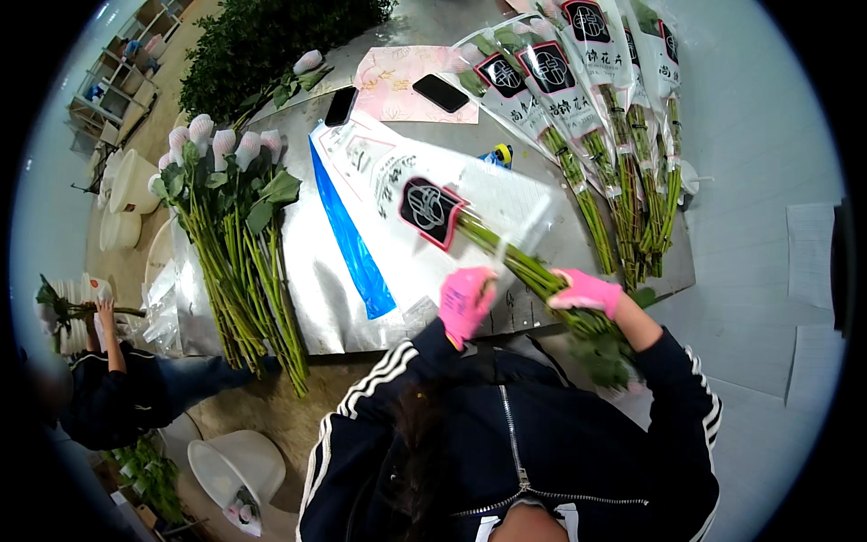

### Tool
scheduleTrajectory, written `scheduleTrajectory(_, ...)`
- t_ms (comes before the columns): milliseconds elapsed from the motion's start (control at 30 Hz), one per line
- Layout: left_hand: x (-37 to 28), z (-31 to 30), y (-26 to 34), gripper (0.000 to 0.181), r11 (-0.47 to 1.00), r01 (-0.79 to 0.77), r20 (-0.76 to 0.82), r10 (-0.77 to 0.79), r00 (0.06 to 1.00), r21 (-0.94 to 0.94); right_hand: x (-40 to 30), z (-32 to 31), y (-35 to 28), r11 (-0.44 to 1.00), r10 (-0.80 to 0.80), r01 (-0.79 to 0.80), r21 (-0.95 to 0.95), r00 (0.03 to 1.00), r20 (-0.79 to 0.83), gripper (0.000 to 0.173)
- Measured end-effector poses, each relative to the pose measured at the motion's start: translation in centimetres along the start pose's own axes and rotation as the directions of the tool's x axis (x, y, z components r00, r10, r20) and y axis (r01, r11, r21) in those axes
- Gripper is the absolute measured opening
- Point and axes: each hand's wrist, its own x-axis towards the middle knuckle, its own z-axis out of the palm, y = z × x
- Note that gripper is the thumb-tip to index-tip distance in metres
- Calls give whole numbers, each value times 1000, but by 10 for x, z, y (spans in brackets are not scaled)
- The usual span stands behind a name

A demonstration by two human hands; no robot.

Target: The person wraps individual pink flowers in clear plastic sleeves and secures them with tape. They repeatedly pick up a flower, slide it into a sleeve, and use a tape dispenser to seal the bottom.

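My right hand (586, 293), in a pink glove, grips a bundle of green flower stems (525, 267) above the table's near edge. Leaves (603, 352) hang below that hand. The stems' upper part lies at a printed clear flower sleeve (430, 210) with a black emblem, on a stack of white sleeves. My left hand (466, 305), also pink-gloved, has curled fingers beside the stack's near edge; a blurred whitish strip crosses the stems just above it. Whether the fingers pinch anything is unclear. A blue plastic strip (352, 237) lies left of the sleeves.
Loose roses in foam nets (237, 271) lie left on the metal table (318, 325). Sleeved bouquets (609, 135) lie at right. Two phones (440, 93) (341, 106), a yellow-and-blue tape dispenser (501, 156) and greenery (271, 47) are behind. Another person (115, 386) holds flowers at left, near white buckets (237, 467).
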Motion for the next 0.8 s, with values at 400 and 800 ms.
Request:
scheduleTrajectory(400,-17,13,-19,9,946,325,72,-324,943,-4,167,28,-57,829,-128,-73,-555,940,-315,72)
scheduleTrajectory(800,-59,11,-37,5,892,431,204,-450,869,133,126,103,10,535,-49,-285,-796,929,-366,91)
